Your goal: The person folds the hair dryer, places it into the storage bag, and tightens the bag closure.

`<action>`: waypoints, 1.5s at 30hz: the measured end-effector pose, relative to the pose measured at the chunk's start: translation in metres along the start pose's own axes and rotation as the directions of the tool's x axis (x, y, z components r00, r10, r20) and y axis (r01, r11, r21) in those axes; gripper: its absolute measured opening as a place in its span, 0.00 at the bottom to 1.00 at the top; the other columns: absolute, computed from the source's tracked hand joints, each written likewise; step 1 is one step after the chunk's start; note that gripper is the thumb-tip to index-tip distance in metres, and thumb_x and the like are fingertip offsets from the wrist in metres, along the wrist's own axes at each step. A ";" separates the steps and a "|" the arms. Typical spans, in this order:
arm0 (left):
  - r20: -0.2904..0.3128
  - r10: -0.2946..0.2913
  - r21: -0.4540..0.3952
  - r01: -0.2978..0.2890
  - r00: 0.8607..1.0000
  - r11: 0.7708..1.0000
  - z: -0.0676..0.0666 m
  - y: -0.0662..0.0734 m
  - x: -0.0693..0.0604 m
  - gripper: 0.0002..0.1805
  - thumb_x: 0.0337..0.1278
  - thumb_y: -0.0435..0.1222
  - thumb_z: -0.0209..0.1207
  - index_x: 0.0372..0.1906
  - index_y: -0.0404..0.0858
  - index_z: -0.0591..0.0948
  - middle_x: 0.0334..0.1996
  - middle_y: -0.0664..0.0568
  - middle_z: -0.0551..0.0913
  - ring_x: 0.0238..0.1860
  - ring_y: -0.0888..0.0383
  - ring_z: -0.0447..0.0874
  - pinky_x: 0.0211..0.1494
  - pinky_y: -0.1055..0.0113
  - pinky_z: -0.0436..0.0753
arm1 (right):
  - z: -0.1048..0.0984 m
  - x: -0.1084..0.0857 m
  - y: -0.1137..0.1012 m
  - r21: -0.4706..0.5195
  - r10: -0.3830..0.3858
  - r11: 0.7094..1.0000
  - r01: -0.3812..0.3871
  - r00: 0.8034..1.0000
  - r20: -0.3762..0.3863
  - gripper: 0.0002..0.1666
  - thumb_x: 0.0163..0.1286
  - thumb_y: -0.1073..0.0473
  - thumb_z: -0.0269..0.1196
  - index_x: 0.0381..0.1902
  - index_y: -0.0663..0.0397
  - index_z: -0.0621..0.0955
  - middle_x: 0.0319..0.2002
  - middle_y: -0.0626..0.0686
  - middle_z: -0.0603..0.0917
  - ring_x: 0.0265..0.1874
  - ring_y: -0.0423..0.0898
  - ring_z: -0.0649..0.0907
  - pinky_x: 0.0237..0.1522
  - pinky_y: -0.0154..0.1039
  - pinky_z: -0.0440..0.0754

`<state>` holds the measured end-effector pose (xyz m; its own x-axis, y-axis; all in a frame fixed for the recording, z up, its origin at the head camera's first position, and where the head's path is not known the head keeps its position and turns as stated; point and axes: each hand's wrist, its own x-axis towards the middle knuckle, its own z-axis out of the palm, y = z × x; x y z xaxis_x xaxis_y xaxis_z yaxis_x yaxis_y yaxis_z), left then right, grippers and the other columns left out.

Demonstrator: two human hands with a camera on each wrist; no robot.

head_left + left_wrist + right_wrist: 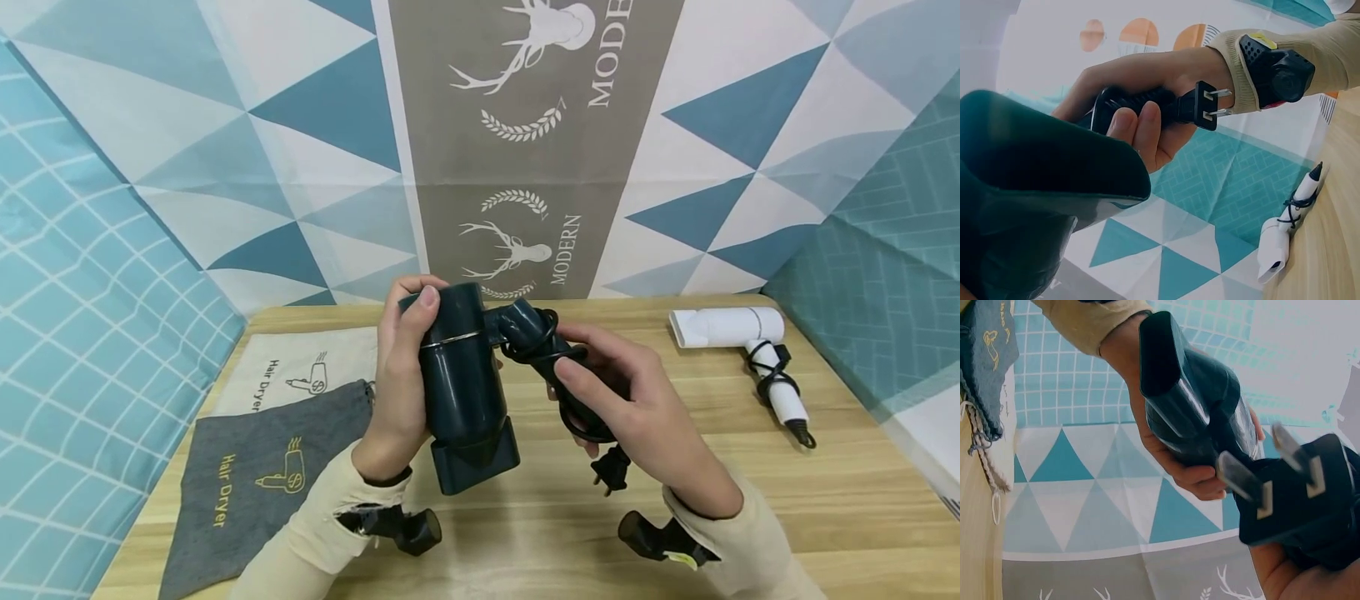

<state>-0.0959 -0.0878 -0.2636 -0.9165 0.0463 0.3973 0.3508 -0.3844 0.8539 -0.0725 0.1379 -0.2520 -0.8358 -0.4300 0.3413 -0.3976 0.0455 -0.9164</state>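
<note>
One dark hair dryer [459,383], above the table [555,533]: long axis near-to-far, nozzle [476,467] toward the person [296,542], handle [551,360] angled right. One left hand [401,375], grip curled round its barrel. One right hand [633,387], grip clasping handle and cord [596,435]; one plug [611,468] dangling. Left of that dryer, two pouches: grey pouch [247,458] nearer, white pouch [300,367] beyond. Right, one white hair dryer [727,327].

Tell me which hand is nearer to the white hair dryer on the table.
Right. The right hand grips the handle of the dark hair dryer, left of the white hair dryer; the left hand, on the dark hair dryer's barrel, is farther left.
</note>
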 end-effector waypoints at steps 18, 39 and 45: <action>-0.055 0.063 -0.027 -0.064 0.997 0.998 0.003 -0.004 -0.003 0.18 0.74 0.51 0.44 0.54 0.42 0.68 0.43 0.39 0.77 0.27 0.46 0.85 0.28 0.52 0.85 | 0.012 -0.004 -0.003 -0.064 -0.036 0.998 0.030 0.995 -0.092 0.18 0.78 0.64 0.53 0.62 0.57 0.76 0.23 0.57 0.77 0.13 0.49 0.76 0.13 0.44 0.78; -0.152 0.241 0.070 -0.233 0.959 0.970 0.015 -0.015 -0.006 0.15 0.74 0.48 0.44 0.51 0.41 0.68 0.38 0.45 0.77 0.35 0.52 0.80 0.38 0.62 0.79 | 0.054 -0.003 0.019 -0.321 -0.275 0.927 0.191 0.931 -0.239 0.22 0.74 0.63 0.58 0.64 0.57 0.70 0.48 0.50 0.80 0.40 0.44 0.82 0.41 0.40 0.85; -0.169 0.324 0.100 -0.310 0.931 0.945 0.010 -0.010 -0.008 0.15 0.72 0.47 0.48 0.50 0.39 0.69 0.40 0.41 0.80 0.39 0.50 0.82 0.39 0.63 0.80 | 0.039 -0.001 0.013 -0.290 -0.167 0.948 0.130 0.980 -0.108 0.23 0.75 0.58 0.59 0.65 0.48 0.69 0.51 0.47 0.80 0.44 0.43 0.81 0.45 0.41 0.83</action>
<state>-0.0906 -0.0744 -0.2719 -0.7722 -0.2372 0.5895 0.6354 -0.2850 0.7176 -0.0617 0.1039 -0.2723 -0.7935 -0.3320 0.5100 -0.5952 0.2493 -0.7639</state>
